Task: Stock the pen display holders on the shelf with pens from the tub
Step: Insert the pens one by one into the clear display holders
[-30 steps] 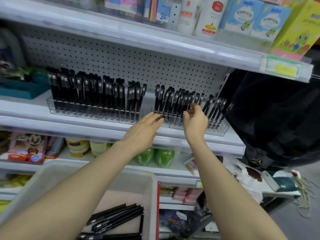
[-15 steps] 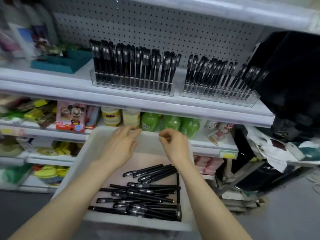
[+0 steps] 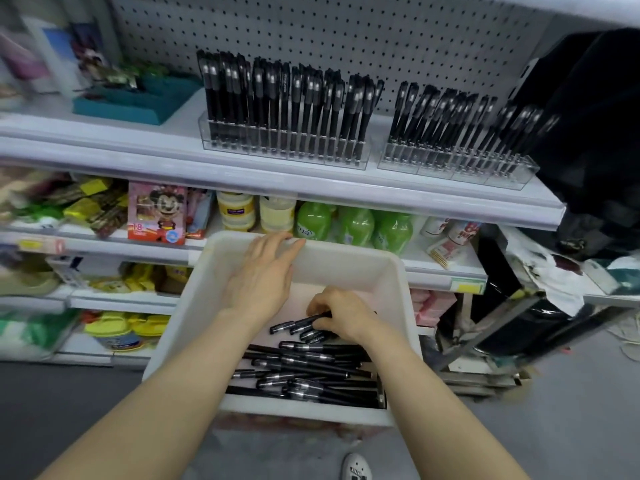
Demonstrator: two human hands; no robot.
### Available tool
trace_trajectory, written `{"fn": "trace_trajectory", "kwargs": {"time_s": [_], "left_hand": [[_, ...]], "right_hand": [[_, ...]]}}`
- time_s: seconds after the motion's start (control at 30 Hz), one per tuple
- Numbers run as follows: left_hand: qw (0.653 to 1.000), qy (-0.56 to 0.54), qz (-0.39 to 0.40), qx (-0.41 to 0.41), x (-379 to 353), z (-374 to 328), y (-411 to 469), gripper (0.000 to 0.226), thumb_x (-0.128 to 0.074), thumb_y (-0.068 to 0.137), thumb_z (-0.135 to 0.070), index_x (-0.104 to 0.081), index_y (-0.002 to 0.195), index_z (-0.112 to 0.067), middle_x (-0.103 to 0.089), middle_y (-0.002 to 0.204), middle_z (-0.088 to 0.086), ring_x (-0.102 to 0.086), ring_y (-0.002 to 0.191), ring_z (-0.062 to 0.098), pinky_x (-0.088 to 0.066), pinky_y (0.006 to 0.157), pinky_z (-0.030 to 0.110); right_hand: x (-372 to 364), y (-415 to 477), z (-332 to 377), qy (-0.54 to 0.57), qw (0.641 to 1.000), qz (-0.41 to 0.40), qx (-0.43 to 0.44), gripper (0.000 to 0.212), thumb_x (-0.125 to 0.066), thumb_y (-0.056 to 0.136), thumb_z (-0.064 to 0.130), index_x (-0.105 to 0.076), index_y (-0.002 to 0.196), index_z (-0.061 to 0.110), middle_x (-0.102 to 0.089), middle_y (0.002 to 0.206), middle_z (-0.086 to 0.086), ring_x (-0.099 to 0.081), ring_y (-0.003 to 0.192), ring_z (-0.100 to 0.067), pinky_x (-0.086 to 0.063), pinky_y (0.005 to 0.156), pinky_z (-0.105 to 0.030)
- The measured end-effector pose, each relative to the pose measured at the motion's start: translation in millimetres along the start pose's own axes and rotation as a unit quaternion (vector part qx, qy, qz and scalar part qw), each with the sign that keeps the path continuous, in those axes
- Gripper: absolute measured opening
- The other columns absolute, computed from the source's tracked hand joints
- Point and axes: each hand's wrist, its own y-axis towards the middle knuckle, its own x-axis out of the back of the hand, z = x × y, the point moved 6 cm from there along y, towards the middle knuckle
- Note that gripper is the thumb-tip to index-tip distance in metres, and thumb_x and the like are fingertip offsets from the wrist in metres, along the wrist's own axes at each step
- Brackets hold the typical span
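A white tub [image 3: 349, 263] sits in front of me below the shelf, with several loose black pens [image 3: 304, 372] on its bottom. My right hand [image 3: 341, 313] is down inside the tub, fingers curled round a small bunch of black pens [image 3: 294, 326]. My left hand [image 3: 265, 275] hovers over the tub's far part, fingers straight and holding nothing, its fingertips at the far rim. On the shelf [image 3: 277, 181] above stand two clear pen display holders, the left holder [image 3: 284, 147] and the right holder [image 3: 457, 161], both packed with upright black pens.
A teal tray [image 3: 135, 102] sits left of the holders. A black bag [image 3: 595, 126] hangs at the right end of the shelf. Lower shelves carry green bottles [image 3: 353, 225], yellow jars and a cartoon packet. A shoe [image 3: 356, 467] shows on the grey floor.
Both hands came down from the right holder on the shelf to the tub. My right hand dropped in and closed round some pens; the view tilted downward.
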Motion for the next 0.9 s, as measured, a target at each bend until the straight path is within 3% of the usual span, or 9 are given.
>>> {"fn": "trace_trajectory", "kwargs": {"time_s": [0.13, 0.23, 0.33, 0.4, 0.5, 0.57, 0.63, 0.73, 0.9], "left_hand": [[1.0, 0.001, 0.0, -0.001, 3.3, -1.6, -0.7, 0.053, -0.053, 0.093, -0.02, -0.041, 0.142, -0.034, -0.037, 0.144, -0.001, -0.034, 0.133, 0.03, -0.038, 0.107, 0.05], [1.0, -0.009, -0.014, -0.003, 7.9, -3.2, 0.4, 0.047, -0.054, 0.094, -0.022, -0.048, 0.14, -0.031, -0.043, 0.142, 0.0, -0.038, 0.13, 0.029, -0.038, 0.107, 0.047], [0.998, -0.024, -0.053, -0.02, 17.6, -8.8, 5.4, 0.037, -0.048, 0.095, -0.027, -0.061, 0.129, -0.023, -0.054, 0.129, 0.004, -0.049, 0.117, 0.03, -0.043, 0.1, 0.044], [0.998, -0.02, -0.061, -0.017, 21.1, -11.7, 14.1, 0.042, -0.038, 0.094, -0.038, -0.066, 0.12, -0.021, -0.059, 0.116, 0.004, -0.054, 0.105, 0.03, -0.046, 0.091, 0.042], [0.998, 0.003, -0.054, 0.009, 22.3, -12.4, 30.2, 0.05, -0.031, 0.094, -0.047, -0.07, 0.109, -0.022, -0.062, 0.102, 0.003, -0.056, 0.093, 0.029, -0.048, 0.08, 0.04], [0.998, 0.031, -0.052, 0.014, 21.2, -15.2, 37.2, 0.053, -0.029, 0.092, -0.049, -0.072, 0.103, -0.022, -0.063, 0.096, 0.004, -0.057, 0.086, 0.031, -0.049, 0.074, 0.04], [0.997, 0.054, -0.045, 0.023, 18.9, -16.5, 40.3, 0.052, -0.029, 0.092, -0.048, -0.072, 0.101, -0.022, -0.064, 0.092, 0.004, -0.057, 0.083, 0.031, -0.048, 0.071, 0.039], [0.997, 0.06, -0.042, 0.035, 15.6, -17.1, 41.0, 0.051, -0.029, 0.092, -0.046, -0.072, 0.099, -0.019, -0.067, 0.089, 0.006, -0.056, 0.082, 0.031, -0.047, 0.071, 0.039], [0.998, 0.038, -0.038, 0.043, 14.5, -16.2, 39.0, 0.05, -0.03, 0.094, -0.043, -0.072, 0.102, -0.017, -0.066, 0.09, 0.008, -0.055, 0.084, 0.032, -0.046, 0.074, 0.038]], "right_hand": [[2.4, -0.3, 1.1, 0.007, 1.0, -0.006, 0.009, 0.014, -0.073, 0.08, 0.012, -0.07, 0.092, 0.017, -0.058, 0.091, 0.005, -0.054, 0.085, -0.014, -0.042, 0.075, -0.025], [12.5, -3.7, -4.0, 0.04, 0.999, -0.03, -0.011, 0.013, -0.073, 0.082, 0.015, -0.066, 0.091, 0.02, -0.06, 0.087, 0.005, -0.055, 0.083, -0.015, -0.041, 0.072, -0.025], [43.1, -13.1, -9.4, 0.118, 0.988, -0.093, -0.022, 0.012, -0.065, 0.087, 0.01, -0.065, 0.097, 0.016, -0.059, 0.084, 0.005, -0.053, 0.079, -0.012, -0.041, 0.069, -0.023], [67.4, -19.8, -13.6, 0.169, 0.977, -0.128, -0.02, 0.017, -0.058, 0.087, 0.003, -0.064, 0.097, 0.015, -0.061, 0.081, 0.004, -0.054, 0.073, -0.01, -0.045, 0.069, -0.023], [75.3, -17.8, -16.0, 0.089, 0.995, -0.053, -0.011, 0.027, -0.05, 0.089, 0.0, -0.066, 0.102, 0.017, -0.063, 0.087, -0.001, -0.059, 0.082, -0.015, -0.048, 0.075, -0.026], [57.9, -12.6, -15.9, 0.011, 1.0, 0.004, 0.0, 0.025, -0.053, 0.092, 0.006, -0.066, 0.111, 0.016, -0.062, 0.106, -0.007, -0.058, 0.104, -0.024, -0.044, 0.083, -0.028], [35.3, -7.6, -17.2, -0.031, 0.998, 0.054, 0.001, 0.028, -0.058, 0.092, 0.012, -0.063, 0.121, 0.012, -0.056, 0.122, -0.015, -0.052, 0.114, -0.032, -0.044, 0.09, -0.032], [20.6, -0.1, -19.7, -0.102, 0.99, 0.098, 0.005, 0.036, -0.068, 0.088, 0.017, -0.062, 0.121, 0.005, -0.054, 0.122, -0.02, -0.055, 0.11, -0.038, -0.049, 0.092, -0.042], [14.6, 17.0, -19.8, -0.135, 0.986, 0.095, 0.036, 0.026, -0.071, 0.083, 0.013, -0.069, 0.11, 0.013, -0.064, 0.114, -0.017, -0.06, 0.104, -0.035, -0.051, 0.087, -0.036]]}}
